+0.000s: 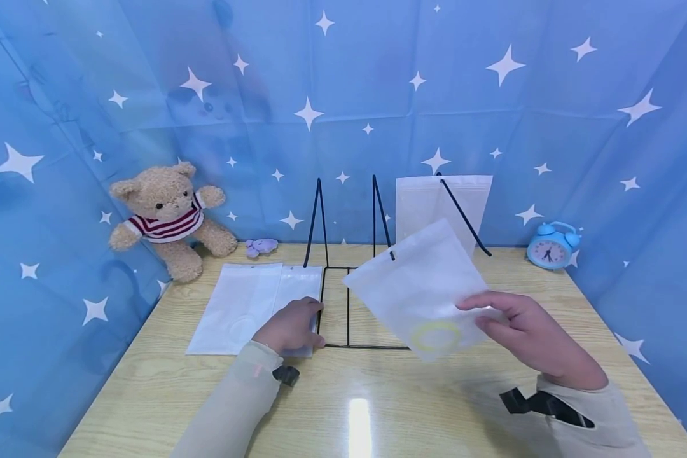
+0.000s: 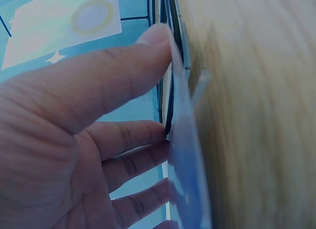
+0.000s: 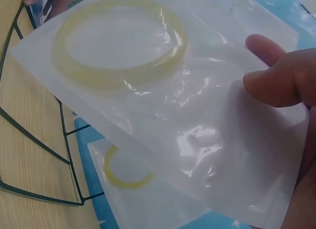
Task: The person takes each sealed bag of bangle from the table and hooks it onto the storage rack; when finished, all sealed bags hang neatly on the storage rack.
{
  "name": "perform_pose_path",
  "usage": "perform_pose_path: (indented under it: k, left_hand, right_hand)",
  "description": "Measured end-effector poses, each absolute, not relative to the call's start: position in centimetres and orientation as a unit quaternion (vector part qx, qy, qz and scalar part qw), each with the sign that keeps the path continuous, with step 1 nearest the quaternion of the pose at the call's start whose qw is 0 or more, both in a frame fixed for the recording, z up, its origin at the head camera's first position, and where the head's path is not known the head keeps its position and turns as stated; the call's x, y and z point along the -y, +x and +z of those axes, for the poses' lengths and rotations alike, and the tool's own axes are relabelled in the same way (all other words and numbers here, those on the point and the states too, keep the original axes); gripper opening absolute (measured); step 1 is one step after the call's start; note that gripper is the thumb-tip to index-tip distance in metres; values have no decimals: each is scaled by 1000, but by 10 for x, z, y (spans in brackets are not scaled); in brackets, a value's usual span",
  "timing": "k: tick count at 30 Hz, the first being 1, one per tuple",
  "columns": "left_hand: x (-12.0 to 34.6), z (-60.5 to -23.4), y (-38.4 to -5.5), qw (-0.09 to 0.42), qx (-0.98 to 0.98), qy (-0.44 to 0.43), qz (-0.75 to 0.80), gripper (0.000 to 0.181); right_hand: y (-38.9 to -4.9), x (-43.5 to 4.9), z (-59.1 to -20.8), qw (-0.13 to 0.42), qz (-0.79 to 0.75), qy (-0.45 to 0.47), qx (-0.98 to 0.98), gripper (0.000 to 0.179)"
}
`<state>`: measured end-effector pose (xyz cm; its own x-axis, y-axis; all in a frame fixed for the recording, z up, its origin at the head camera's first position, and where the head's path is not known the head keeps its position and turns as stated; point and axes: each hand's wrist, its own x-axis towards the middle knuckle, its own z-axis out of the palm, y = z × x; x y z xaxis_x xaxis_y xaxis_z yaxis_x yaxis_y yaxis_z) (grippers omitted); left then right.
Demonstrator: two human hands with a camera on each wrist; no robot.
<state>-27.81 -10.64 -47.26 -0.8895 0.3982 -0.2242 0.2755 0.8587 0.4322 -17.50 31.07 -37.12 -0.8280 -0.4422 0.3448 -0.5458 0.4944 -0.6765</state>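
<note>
Between thumb and fingers, my right hand (image 1: 531, 336) pinches the side of a white, partly see-through plastic pouch (image 1: 409, 273). A pale yellow ring (image 3: 69, 51) shows through it in the right wrist view. The pouch tilts above a black wire rack (image 1: 348, 312), its far edge overlapping a slanted rod. My left hand (image 1: 292, 326) rests with spread fingers on the right edge of a flat white pouch (image 1: 299, 286), beside the rack's left side. Thumb and fingertips touch that pouch in the left wrist view. Another white pouch (image 1: 246, 286) lies partly overlapping it.
Another pouch (image 1: 420, 196) hangs on the rack's right rod at the back. A teddy bear (image 1: 166, 213) sits at the back left, near a small purple toy (image 1: 261, 247). A blue alarm clock (image 1: 551, 246) stands at the back right, before a starry blue curtain (image 1: 366, 76).
</note>
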Motion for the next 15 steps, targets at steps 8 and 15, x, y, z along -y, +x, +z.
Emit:
perform_pose_path:
  k: [8, 15]
  left_hand:
    - [107, -470, -276, 155, -951, 176, 199, 82]
    - [107, -470, -276, 155, -951, 178, 199, 83]
  right_hand:
    - [-179, -304, -375, 29, 431, 269, 861, 44]
    - [-183, -301, -380, 9, 437, 270, 858, 45]
